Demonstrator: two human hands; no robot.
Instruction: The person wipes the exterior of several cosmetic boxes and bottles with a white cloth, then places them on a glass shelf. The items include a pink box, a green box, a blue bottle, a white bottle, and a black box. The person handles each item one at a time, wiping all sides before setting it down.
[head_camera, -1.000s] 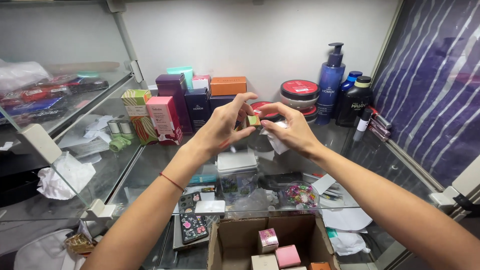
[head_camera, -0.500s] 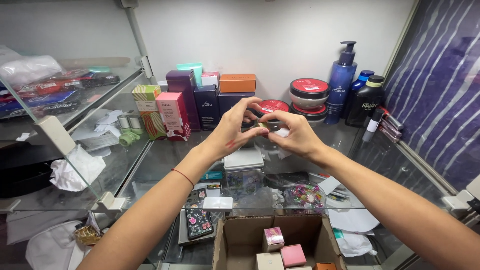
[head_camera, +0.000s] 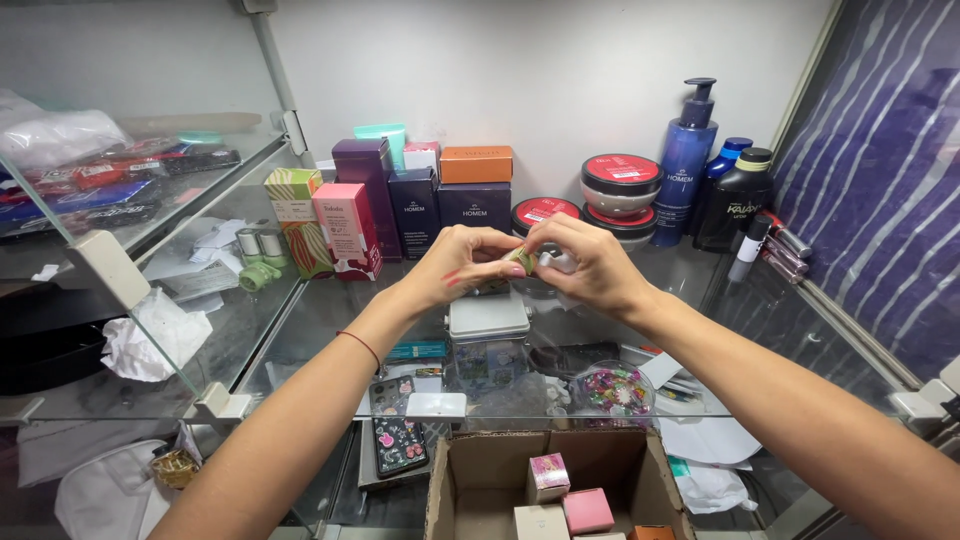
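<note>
**A:** Head view, over the glass shelf (head_camera: 330, 310): your left hand (head_camera: 462, 268) and right hand (head_camera: 590, 268) meet above a clear lidded container (head_camera: 488, 335), both on one small greenish item (head_camera: 521, 260). Where exactly does it sit?

**B:** Between your fingertips, in mid-air, in front of the dark boxes (head_camera: 445, 208) and the red-lidded jars (head_camera: 620, 185). It touches nothing but your fingers.

**A:** How will it handle?

**B:** By its size I judge it light and stiff, probably smooth, so it could slip. Take it by its sides, thumb against forefinger, not by the ends.

**A:** And each grip?

**B:** Your left grip is pressed nearly together, thumb and forefinger pinching the item. Your right grip curls close over its other end; something pale also shows under those fingers, too hidden to name.

**A:** Anything below?

**B:** An open cardboard box (head_camera: 470, 480) holding small pink boxes (head_camera: 585, 510), well apart from your hands.
</note>
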